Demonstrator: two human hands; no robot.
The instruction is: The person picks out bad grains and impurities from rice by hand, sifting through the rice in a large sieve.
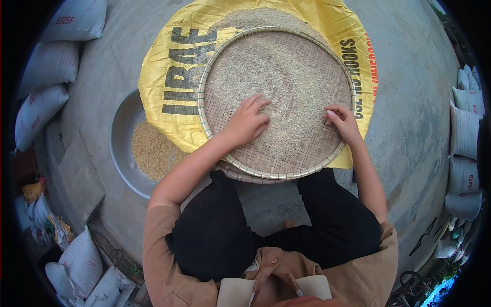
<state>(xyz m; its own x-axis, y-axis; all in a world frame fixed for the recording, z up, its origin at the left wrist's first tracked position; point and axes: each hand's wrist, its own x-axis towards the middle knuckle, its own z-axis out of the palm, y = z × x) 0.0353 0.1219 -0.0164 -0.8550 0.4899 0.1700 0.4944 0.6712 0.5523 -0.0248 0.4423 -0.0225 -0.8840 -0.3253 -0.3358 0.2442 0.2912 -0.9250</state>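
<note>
A round woven bamboo winnowing tray point(327, 151) holds a thin, uneven layer of pale grain point(286, 115). My left hand point(248, 121) is over the left part of the tray, at the grain, its fingers apart and holding nothing I can see. At the tray's right side, just inside the rim, my right hand point(341, 123) has its fingers curled and thumb and fingertips drawn together. Whatever is between those fingertips is too small to make out. Part of a second woven tray point(245, 177) shows beneath the near rim.
A yellow printed sack point(158, 66) lies spread under the tray, with more grain point(266, 17) on its far part. To the left, a metal basin point(116, 138) holds golden-brown grain point(151, 151). Filled white sacks point(46, 110) line the left, others point(465, 128) the right.
</note>
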